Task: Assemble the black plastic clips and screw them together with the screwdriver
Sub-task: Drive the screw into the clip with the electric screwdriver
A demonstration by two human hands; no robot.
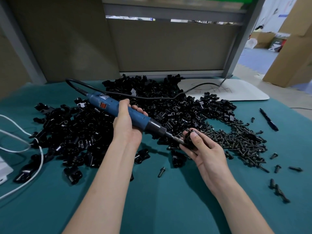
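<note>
Mid-frame, the left hand (125, 127) grips the electric screwdriver (136, 117) and the right hand (205, 153) pinches a black clip (189, 139); its slanted bit (175, 138) may slip.

The clip (188, 141) in the right grip (204, 151) is mostly covered by thumb and fingers, so its shape cannot be told. The screwdriver (104, 104) tip is hidden behind that clip, and the left grip (125, 125) covers the tool's middle. At the near left, a white box (4, 169) and a white cable (18, 130) are cut off by the edge. The scrawl on the far white sheet (236, 92) is unreadable.
</note>
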